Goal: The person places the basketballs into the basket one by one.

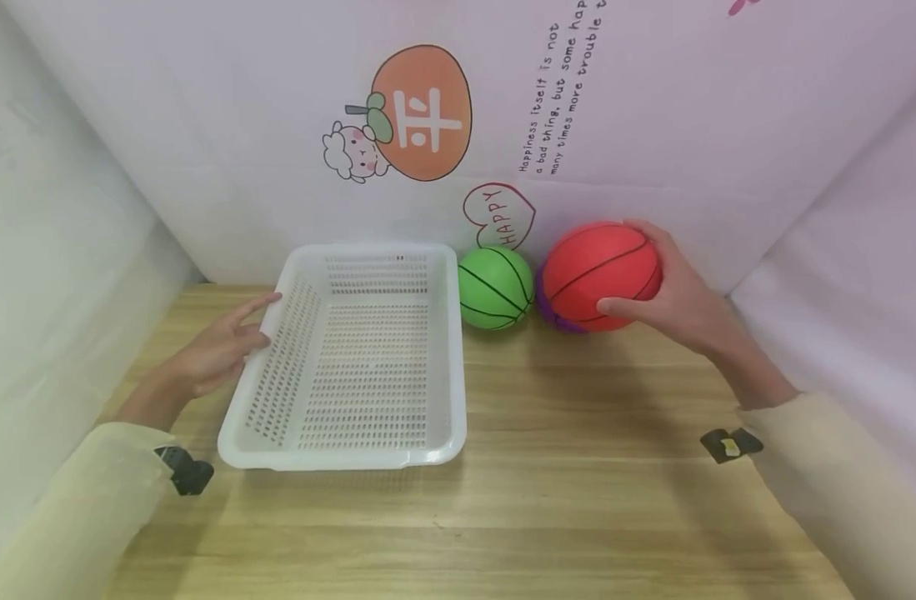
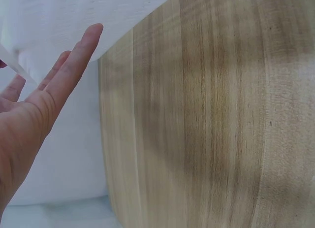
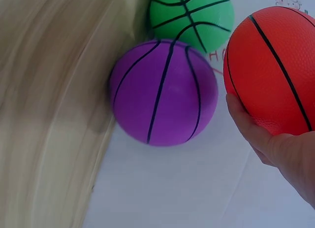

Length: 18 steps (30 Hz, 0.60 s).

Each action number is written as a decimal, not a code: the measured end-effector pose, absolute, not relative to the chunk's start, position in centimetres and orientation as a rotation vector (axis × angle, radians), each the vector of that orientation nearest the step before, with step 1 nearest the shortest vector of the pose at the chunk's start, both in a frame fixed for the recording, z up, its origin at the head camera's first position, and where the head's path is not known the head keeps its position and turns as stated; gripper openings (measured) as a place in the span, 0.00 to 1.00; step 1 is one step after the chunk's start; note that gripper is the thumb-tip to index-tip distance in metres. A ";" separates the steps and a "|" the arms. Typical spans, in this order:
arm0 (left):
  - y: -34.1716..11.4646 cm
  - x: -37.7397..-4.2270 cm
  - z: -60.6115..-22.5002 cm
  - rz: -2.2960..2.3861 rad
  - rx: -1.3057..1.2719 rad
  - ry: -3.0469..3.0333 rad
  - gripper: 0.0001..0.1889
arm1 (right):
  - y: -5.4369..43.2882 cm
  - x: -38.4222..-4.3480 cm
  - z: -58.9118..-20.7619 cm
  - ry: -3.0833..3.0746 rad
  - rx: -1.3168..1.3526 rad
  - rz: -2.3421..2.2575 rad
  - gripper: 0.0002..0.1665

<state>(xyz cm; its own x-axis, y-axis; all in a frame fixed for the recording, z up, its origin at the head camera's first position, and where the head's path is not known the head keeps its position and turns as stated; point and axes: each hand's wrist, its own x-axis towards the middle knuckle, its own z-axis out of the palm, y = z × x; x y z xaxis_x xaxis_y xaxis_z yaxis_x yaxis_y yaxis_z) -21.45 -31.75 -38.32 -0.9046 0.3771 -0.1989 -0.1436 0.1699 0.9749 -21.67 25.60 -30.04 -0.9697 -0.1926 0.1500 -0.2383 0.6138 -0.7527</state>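
My right hand (image 1: 678,296) grips a red toy basketball (image 1: 596,271), fingers and thumb spread round its right side. The red ball is raised off the table, partly covering a purple ball (image 1: 558,317) in the head view. That purple ball (image 3: 165,92) shows whole in the right wrist view, touching or close beside a green ball (image 3: 192,14). At left, my left hand (image 1: 221,346) holds the left rim of a white perforated plastic basket (image 1: 458,358). In the left wrist view, straight fingers (image 2: 74,65) lie along the basket's outside, and a fingertip shows past the rim.
The basket and balls are on a wood-grain table (image 1: 503,508). Behind them rises a pale cloth backdrop (image 1: 240,125) with cartoon prints and lettering. White cloth sides close in the table at left and right. The green ball (image 1: 495,287) sits against the basket's right side.
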 end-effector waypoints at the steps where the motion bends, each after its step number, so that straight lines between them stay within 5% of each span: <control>1: -31.8 -21.4 -38.3 1.787 0.219 2.053 0.39 | 25.2 -21.8 -30.0 -2.768 0.375 1.312 0.59; 18: -31.4 -21.5 -38.4 1.799 0.181 2.061 0.38 | 19.6 -23.4 -30.0 -2.678 0.514 1.417 0.59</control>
<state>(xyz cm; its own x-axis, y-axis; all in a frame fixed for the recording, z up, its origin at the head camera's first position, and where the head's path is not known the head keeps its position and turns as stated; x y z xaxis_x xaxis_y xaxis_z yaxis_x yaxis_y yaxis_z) -21.48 -31.45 -38.37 -0.9128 0.3507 -0.2093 -0.1600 0.1643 0.9733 -23.35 19.61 -29.97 -0.9417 -0.2599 0.2136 -0.3228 0.5195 -0.7912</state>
